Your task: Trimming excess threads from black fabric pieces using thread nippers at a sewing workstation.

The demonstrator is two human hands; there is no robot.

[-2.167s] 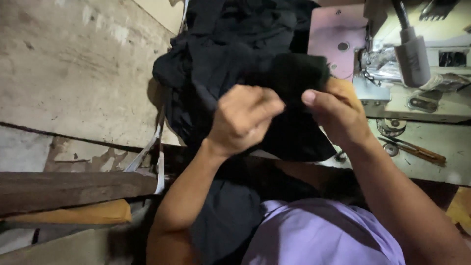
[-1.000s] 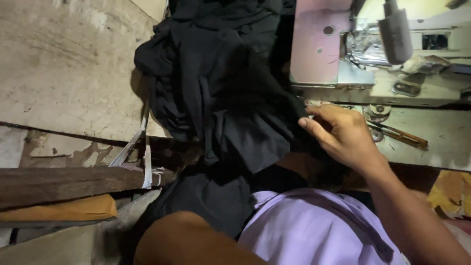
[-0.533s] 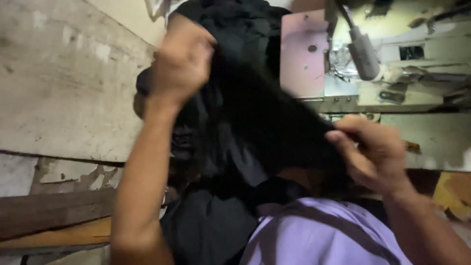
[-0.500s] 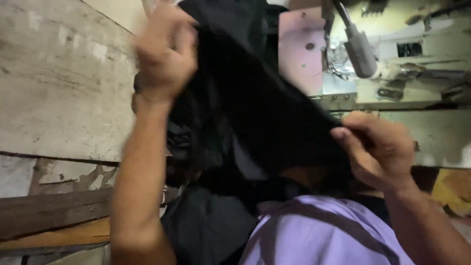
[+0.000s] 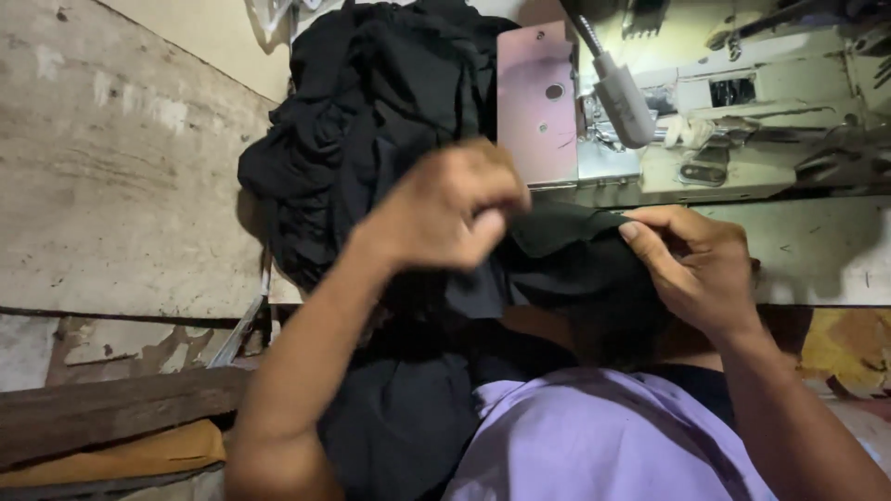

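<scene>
Both hands are working a black fabric piece (image 5: 575, 250) held up btwn them, just in front of the sewing machine (image 5: 705, 121) on the bench (image 5: 817, 250). Left hand (image 5: 445, 209) is curled shut, pinching one edge; right hand (image 5: 696, 264) is pinching the other w/ thumb & fingertips. Cloth is looking light, limp, prob. droops if let go, so edges are the best grip. A bigger black pile (image 5: 371, 121) is sitting behind.
</scene>
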